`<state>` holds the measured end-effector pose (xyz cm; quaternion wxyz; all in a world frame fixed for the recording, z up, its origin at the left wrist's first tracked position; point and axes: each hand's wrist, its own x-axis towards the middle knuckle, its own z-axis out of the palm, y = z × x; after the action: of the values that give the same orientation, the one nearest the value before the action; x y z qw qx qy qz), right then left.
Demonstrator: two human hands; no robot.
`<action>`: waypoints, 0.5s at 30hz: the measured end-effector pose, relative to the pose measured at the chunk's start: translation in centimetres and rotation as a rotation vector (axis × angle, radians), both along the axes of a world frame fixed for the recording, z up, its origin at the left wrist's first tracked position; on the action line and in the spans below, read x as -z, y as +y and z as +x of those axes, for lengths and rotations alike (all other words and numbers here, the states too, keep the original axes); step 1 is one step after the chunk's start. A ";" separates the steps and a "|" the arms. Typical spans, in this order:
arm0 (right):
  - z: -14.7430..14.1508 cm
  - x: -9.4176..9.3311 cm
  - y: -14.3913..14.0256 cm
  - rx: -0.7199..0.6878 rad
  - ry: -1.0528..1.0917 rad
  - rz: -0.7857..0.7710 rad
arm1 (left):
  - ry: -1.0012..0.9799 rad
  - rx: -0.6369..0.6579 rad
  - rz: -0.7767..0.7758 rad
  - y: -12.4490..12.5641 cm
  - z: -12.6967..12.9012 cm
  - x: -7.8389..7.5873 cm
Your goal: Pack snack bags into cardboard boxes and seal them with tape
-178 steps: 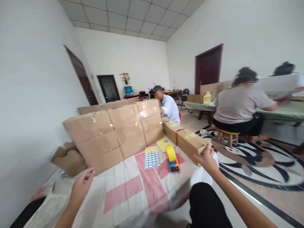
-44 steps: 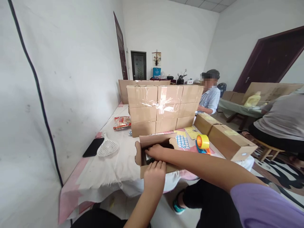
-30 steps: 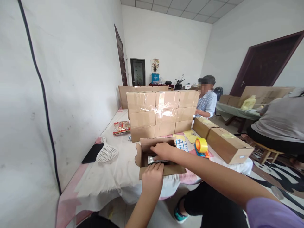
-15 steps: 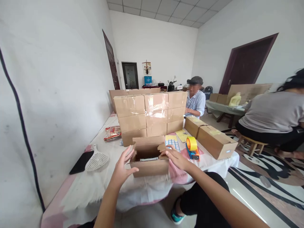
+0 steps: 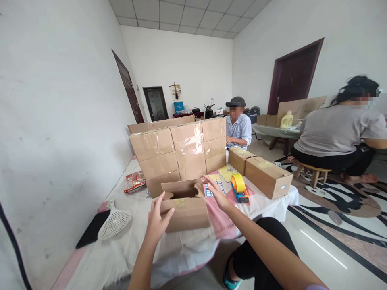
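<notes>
Your left hand (image 5: pixel 157 217) and right hand (image 5: pixel 215 192), fingers spread and holding nothing, flank the cardboard box (image 5: pixel 184 205); uneven pressure could buckle its half-folded flaps.

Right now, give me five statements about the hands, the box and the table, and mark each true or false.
1. The left hand is at the left end of the open cardboard box. True.
2. The right hand grips the tape dispenser. False: it is open at the box's right flap, and the dispenser lies apart on the table.
3. The near flap of the box is folded down. True.
4. The white scoop lies inside the box. False: it lies on the table, left of the box.
5. The stacked boxes stand behind the open one. True.
</notes>
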<state>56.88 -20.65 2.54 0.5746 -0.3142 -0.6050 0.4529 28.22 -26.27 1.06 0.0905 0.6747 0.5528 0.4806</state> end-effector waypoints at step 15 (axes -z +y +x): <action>-0.9 0.6 0.2 -0.035 -0.144 -0.134 | 0.296 -0.281 -0.061 0.5 2.6 -1.6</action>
<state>56.02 -20.44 1.95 0.4992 -0.3731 -0.6185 0.4786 30.83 -25.79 2.62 -0.0392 0.6513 0.6629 0.3672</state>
